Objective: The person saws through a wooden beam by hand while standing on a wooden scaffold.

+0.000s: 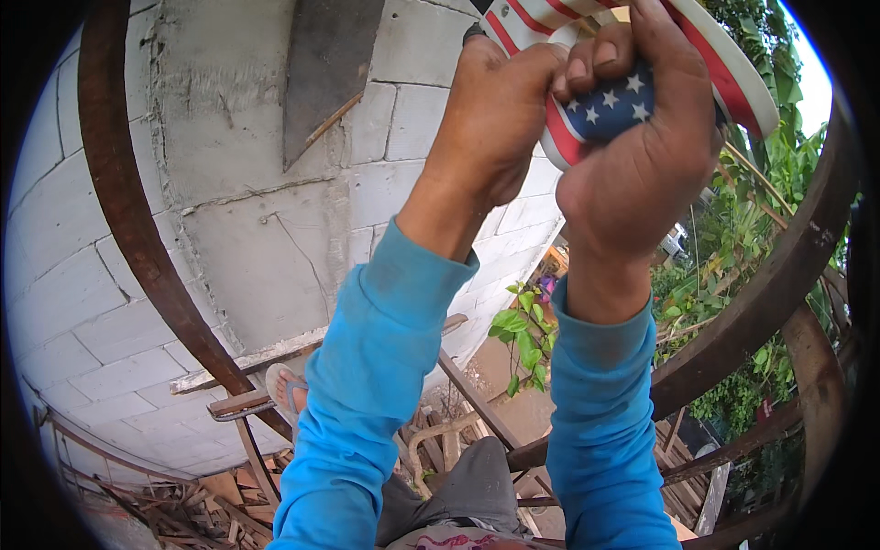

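Note:
At the top right, a handle (612, 108) patterned in blue with white stars and red and white stripes is cut off by the upper edge. It has a loop like a hand saw's handle; whatever it joins is out of view. My right hand (642, 156) is wrapped round the starred part, its fingers curled through the loop. Close against its left side is my left hand (490, 128), closed, with the thumb reaching the right fingers. The left fingers are mostly hidden. Both arms are raised, in blue sleeves.
A white block wall (412, 119) with a grey plastered column stands on the left. Curving brown beams (137, 211) (761, 302) flank me. My sandalled foot (286, 390) rests by a narrow board high above scrap wood (220, 504). Green plants (733, 348) grow at right.

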`<state>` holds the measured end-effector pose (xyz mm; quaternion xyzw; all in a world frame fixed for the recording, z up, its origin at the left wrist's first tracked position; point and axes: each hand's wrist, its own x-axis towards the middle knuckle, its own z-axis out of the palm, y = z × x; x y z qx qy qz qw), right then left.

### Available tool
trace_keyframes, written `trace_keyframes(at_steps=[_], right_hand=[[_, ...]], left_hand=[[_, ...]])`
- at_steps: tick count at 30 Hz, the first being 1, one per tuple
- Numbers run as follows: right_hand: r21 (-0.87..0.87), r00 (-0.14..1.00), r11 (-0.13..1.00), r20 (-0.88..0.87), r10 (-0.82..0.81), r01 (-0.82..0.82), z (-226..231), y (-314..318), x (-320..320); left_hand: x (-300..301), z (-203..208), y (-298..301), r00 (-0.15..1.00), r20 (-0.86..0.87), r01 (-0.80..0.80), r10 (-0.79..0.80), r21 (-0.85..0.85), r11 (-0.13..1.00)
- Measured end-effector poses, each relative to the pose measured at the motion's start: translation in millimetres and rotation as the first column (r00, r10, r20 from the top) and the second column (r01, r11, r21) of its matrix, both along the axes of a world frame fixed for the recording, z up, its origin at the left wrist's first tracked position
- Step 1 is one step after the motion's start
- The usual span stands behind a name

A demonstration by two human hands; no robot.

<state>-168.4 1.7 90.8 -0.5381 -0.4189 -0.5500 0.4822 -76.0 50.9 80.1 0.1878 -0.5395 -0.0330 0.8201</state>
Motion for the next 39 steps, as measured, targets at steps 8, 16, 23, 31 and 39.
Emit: trace_keyframes(at_steps=[8,16,23,31,39], right_hand=[[0.036,0.993,0.999,-0.116,-0.003,0.007,-17.0,15.4,-47.3],[-0.048,0.988,0.999,-0.155,-0.011,0.003,-13.2,-0.4,-68.8],[-0.109,0.972,0.971,0.122,-0.200,0.214,30.7,-9.6,24.9],[0.021,0.993,0.994,-0.044,-0.111,0.112,-1.7,-3.4,-11.0],[0.082,0.991,0.994,-0.105,0.087,-0.079,-10.9,4.2,-30.2]], left_hand=[[-60.1,-21.6,6.0,0.989,-0.148,0.001,0.004,0.030,1.000],[-89.5,-24.9,-2.3,0.974,-0.224,-0.037,0.032,-0.021,0.999],[-3.8,16.3,-5.7,0.993,-0.046,-0.111,0.109,-0.042,0.993],[-35.6,-14.4,-12.4,0.994,-0.104,-0.042,0.040,-0.014,0.999],[-52.0,-20.7,-8.7,0.973,-0.169,-0.162,0.155,-0.030,0.986]])
